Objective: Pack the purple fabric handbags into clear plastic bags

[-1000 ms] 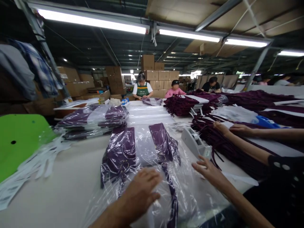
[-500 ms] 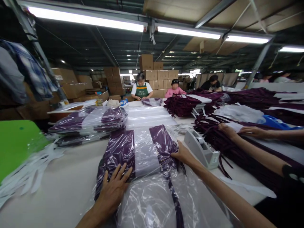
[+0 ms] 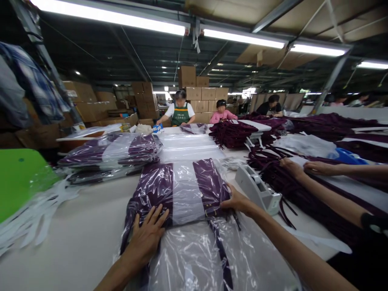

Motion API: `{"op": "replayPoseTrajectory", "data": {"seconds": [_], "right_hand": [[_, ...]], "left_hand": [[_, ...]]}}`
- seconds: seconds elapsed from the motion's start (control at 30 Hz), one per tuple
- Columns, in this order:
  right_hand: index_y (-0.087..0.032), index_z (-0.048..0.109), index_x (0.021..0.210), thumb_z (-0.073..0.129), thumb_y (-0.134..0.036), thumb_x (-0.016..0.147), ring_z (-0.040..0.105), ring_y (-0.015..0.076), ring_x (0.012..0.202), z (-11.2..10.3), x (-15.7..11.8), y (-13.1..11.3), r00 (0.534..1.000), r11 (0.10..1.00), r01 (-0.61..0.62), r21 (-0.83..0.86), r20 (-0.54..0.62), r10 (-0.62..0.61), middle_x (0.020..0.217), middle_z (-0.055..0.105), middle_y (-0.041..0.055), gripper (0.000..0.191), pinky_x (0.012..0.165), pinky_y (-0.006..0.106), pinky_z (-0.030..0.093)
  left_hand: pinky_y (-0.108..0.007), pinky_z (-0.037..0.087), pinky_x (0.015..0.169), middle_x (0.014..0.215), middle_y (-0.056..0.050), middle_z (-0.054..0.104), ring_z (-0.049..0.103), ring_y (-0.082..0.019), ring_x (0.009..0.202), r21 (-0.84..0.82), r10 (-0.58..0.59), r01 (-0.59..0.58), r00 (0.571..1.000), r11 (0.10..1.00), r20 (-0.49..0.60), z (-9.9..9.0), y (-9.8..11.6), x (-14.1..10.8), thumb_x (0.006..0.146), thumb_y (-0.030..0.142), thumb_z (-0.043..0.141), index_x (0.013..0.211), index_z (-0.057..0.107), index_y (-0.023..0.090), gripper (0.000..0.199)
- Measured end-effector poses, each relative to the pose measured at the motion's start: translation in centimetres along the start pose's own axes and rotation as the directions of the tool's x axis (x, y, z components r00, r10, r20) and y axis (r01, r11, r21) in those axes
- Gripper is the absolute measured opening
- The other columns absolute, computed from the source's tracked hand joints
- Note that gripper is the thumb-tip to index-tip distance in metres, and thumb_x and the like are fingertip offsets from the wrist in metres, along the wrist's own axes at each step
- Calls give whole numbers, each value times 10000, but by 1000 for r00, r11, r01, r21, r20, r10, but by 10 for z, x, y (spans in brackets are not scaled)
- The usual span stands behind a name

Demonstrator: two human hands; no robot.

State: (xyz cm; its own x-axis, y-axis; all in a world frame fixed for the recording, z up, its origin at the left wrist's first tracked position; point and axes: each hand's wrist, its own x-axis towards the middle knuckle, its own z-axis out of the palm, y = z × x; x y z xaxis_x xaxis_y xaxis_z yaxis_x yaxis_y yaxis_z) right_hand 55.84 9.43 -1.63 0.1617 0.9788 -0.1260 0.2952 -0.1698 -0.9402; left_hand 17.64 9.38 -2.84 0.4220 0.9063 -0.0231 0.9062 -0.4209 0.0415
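Note:
A folded purple garment with a white paper band lies in a clear plastic bag in front of me. The bag's loose, wrinkled end spreads toward me, and a dark purple strap shows inside it. My left hand rests flat on the garment's near left part, fingers spread. At the right edge, my right hand grips the bagged garment, its thumb and fingers closed on the side; some fingertips are hidden. Just right of that hand stands a grey tape dispenser.
Bagged purple garments are stacked at left, beside white strips and a green board. A co-worker's hands touch a purple garment pile at right. Flat plastic bags lie beyond; several people sit or stand farther back.
The bagged garment's near right edge looks a little smoother under my right hand. My left hand stays in place. At the back, the person in the green apron has stretched an arm out leftward.

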Motion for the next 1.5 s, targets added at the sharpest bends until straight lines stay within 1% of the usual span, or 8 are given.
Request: {"op": "replayPoseTrajectory", "data": {"seconds": [0.33,0.73,0.83,0.93,1.03,1.13,1.27,1.5], "right_hand": [[-131,332,1486,728,-125,594,685,190,842,-8,-20,5,990,958,-141,250,35,137,983,736,53,977,787,304,556],[-175,721,881,822,-326,620,522,103,430,-142,-176,58,921,921,-386,57,-31,388,556,603,3,317,393,195,411],[-182,732,766,768,-320,673,585,132,419,-118,-229,56,839,865,-481,-143,211,502,605,667,47,170,369,194,423],[-189,758,828,728,-303,711,648,149,466,-66,-266,46,699,842,-522,-137,498,514,691,724,59,166,392,179,449],[-184,749,975,740,-323,701,646,134,462,-15,-279,45,643,840,-540,-58,615,456,702,732,43,308,398,160,446],[-164,694,1088,755,-386,705,600,91,417,21,-277,46,677,859,-509,51,640,363,692,721,29,447,402,136,426],[-170,667,1162,723,-338,740,589,69,457,59,-272,25,756,897,-403,180,619,215,787,726,24,458,457,149,455],[-182,717,971,587,-341,916,638,176,977,90,-194,-22,922,923,384,9,60,-384,1021,698,32,213,918,313,516]], "left_hand": [[-679,121,1166,1640,-11,210,185,-254,1515,-89,19,-16,999,996,33,-7,-5,-4,971,272,300,1519,295,353,554],[-633,152,1186,1610,-71,307,252,-284,1494,-33,38,-38,999,999,-9,-20,0,-16,994,368,368,1493,383,278,507],[-601,189,1196,1607,-100,310,275,-302,1483,-131,261,-260,965,957,-13,-38,40,-40,940,577,457,1517,328,263,670],[-597,206,1198,1599,-77,340,325,-324,1458,-234,629,-608,777,758,17,-44,94,-69,740,729,642,1520,285,332,945],[-547,313,1157,1395,-92,592,524,-308,1300,-200,692,-678,721,707,1,-31,134,-88,774,529,738,1300,548,239,630],[-416,515,898,961,-43,720,669,-235,928,-128,629,-630,776,766,-51,-17,146,-94,886,239,626,941,634,189,75],[-375,512,715,783,-19,663,632,-217,759,-119,562,-621,762,775,-321,-26,144,-98,930,186,511,804,584,203,146],[-399,443,1045,1020,-40,722,648,-185,1035,-103,385,-666,543,739,-746,-74,161,-113,927,116,522,955,625,201,137]]}}
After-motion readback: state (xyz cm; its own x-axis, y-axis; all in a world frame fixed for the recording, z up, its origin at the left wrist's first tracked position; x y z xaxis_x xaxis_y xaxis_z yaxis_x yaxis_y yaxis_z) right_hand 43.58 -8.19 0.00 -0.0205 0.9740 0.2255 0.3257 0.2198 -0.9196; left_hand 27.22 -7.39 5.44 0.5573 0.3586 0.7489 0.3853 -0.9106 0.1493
